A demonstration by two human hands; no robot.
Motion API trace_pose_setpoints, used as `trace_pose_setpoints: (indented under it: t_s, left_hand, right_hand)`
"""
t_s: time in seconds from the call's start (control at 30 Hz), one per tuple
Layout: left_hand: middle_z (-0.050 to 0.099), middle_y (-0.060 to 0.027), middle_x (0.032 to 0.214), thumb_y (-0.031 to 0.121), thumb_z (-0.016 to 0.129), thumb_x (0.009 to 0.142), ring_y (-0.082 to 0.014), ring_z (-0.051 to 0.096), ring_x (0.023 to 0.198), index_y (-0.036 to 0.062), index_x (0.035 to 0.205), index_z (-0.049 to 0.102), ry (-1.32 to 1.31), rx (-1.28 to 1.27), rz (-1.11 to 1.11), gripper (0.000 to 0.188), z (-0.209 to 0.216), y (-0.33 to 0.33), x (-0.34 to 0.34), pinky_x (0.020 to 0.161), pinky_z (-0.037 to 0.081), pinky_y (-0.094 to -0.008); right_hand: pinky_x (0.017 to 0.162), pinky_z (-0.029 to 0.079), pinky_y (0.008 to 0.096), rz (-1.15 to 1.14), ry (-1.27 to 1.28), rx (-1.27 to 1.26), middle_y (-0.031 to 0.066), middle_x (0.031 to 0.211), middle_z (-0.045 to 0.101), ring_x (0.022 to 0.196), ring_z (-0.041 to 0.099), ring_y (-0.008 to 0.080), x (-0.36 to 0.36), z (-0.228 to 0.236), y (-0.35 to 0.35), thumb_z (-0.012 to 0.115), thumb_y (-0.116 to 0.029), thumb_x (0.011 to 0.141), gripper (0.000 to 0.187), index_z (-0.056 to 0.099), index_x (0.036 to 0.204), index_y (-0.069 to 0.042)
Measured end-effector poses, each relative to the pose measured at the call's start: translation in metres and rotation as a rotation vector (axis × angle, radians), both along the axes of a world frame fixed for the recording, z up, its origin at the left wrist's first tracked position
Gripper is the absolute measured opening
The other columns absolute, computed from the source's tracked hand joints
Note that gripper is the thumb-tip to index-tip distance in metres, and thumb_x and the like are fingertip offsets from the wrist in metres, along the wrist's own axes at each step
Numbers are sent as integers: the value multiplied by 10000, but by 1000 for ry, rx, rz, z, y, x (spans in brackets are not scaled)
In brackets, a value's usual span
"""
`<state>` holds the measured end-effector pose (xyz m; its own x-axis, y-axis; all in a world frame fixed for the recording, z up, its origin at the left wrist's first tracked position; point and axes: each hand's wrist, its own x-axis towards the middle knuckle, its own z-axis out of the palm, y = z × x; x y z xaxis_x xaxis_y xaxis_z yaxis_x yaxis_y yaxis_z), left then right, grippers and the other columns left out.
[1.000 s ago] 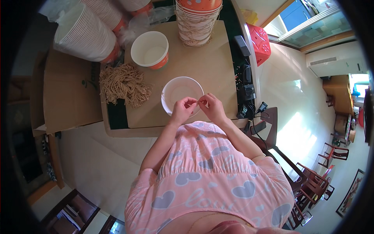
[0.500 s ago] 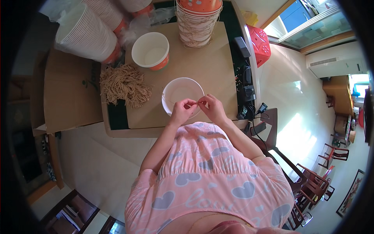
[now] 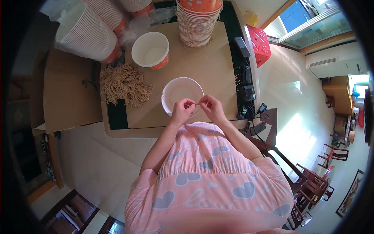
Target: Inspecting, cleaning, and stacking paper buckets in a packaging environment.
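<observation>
Over the near rim of a white paper tub (image 3: 176, 90) my two hands meet, fingertips nearly touching. My left hand (image 3: 181, 112) is closed in a pinch, and my right hand (image 3: 212, 110) pinches just across from it. Between the fingertips runs a thin tan string (image 3: 197, 104); most of it is hidden by the fingers. A thin strand also shows at the tub's left rim. To the left lies a tangled heap of tan strings (image 3: 125, 86). Beyond my hands stands another tub (image 3: 149, 47), white inside and orange outside.
A stack of tubs (image 3: 198, 29) with strings around them rises at the far side. Bagged tub stacks (image 3: 87, 35) stand far left, above a cardboard box (image 3: 72, 91). Black adapters and cables (image 3: 247, 93) line the table's right edge, near a red stool (image 3: 259, 46).
My right hand has shifted slightly, and the fingertips of both hands have rearranged a little around the string. The tubs and string heap stay where they were.
</observation>
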<state>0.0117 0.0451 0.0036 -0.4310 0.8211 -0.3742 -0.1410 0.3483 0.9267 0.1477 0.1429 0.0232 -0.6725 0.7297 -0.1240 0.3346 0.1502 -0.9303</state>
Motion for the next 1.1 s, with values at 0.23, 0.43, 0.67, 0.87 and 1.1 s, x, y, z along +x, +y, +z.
trace_pose_setpoints:
  t_s: [0.23,0.43,0.67,0.87,1.1]
  left_hand:
    - [631,-1,771,63,612,831,-43,521,575,52,876,614,-188,11,14,46,5,1,-1,479,386,-177]
    - [627,2,757,53,609,833,-50,527,581,37,877,617,-96,54,27,48,2,1,-1,511,412,-179]
    - [640,-18,722,58,625,812,-70,592,636,16,863,621,25,80,27,66,-3,1,-3,553,482,-218]
    - [633,-17,742,40,641,806,-62,568,623,17,891,619,298,108,28,90,12,1,3,564,466,-203]
    - [611,-26,698,48,640,788,-86,578,592,24,852,610,261,135,12,75,4,2,-1,531,464,-223]
  right_hand:
    - [540,430,247,-76,15,-8,52,691,601,574,498,100,0,-2,-1,627,-78,807,70,620,857,-30]
    - [570,464,280,23,-59,105,65,805,593,630,574,161,0,16,7,634,-92,801,124,628,923,-73]
    - [686,500,350,162,-126,262,99,858,582,797,619,273,-5,14,4,673,-112,778,123,638,882,-58]
    - [670,505,370,168,-144,281,94,864,575,764,624,278,-5,12,6,651,-153,787,98,623,836,-73]
    - [663,503,372,160,-140,282,93,872,576,762,621,284,-6,13,4,640,-136,784,108,600,867,-79]
